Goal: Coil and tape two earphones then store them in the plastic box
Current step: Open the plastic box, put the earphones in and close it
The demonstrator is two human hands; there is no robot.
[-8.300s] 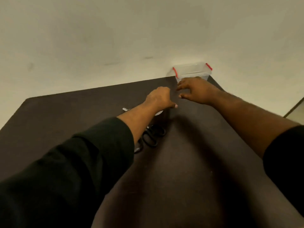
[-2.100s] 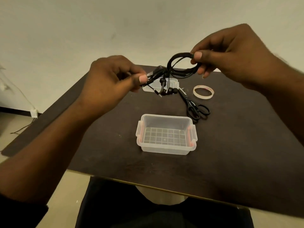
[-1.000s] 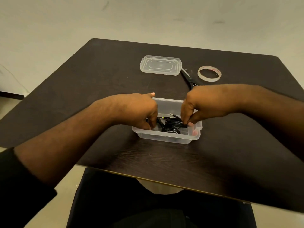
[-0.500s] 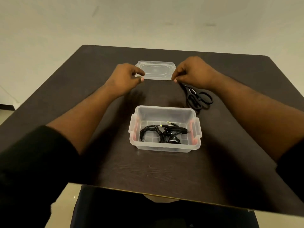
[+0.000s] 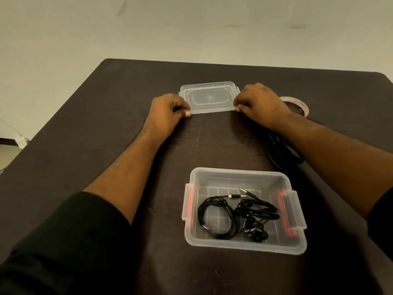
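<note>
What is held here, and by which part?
The clear lid: left hand pinches its near-left corner, right hand its near-right corner.

A dark wooden table (image 5: 85, 145) fills most of the frame beneath a pale wall (image 5: 148, 28) along the top. Black scissors (image 5: 278, 152) lie at right of centre, partly hidden. At the far left edge, a pale floor (image 5: 8, 152) shows.
</note>
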